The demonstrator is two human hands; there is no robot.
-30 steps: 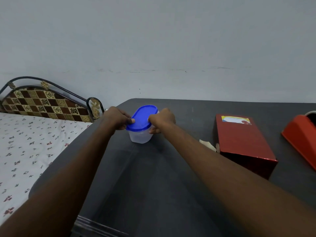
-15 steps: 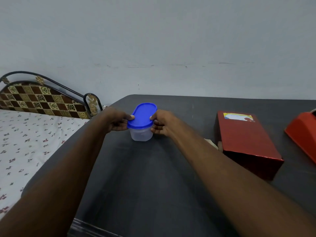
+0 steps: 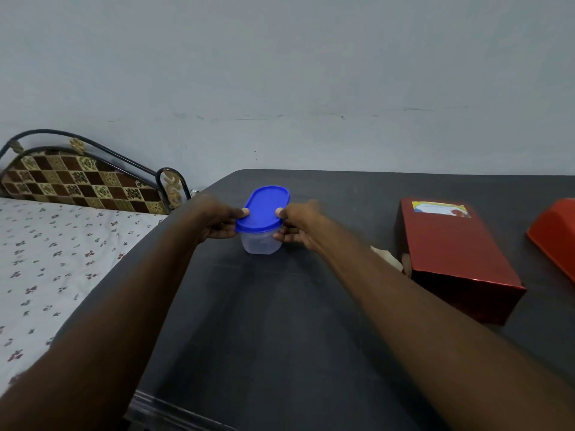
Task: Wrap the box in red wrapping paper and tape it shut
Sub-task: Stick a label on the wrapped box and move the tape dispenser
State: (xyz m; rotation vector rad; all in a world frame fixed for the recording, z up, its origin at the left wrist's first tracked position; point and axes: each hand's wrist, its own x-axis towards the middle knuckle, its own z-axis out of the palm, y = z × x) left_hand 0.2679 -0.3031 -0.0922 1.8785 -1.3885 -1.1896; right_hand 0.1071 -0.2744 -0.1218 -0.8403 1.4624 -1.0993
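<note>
Both my hands grip a clear tub with a blue lid.

My left hand (image 3: 217,220) and right hand (image 3: 297,223) pinch the tub (image 3: 260,241) by its lid (image 3: 263,208), thumbs on top; the red-wrapped box (image 3: 451,256) lies well apart to the right on the dark table (image 3: 280,321); a red object (image 3: 557,234) sits beyond it.

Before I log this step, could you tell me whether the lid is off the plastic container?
No, the blue lid sits on the clear container, with the left hand and right hand holding it at either side.
</note>
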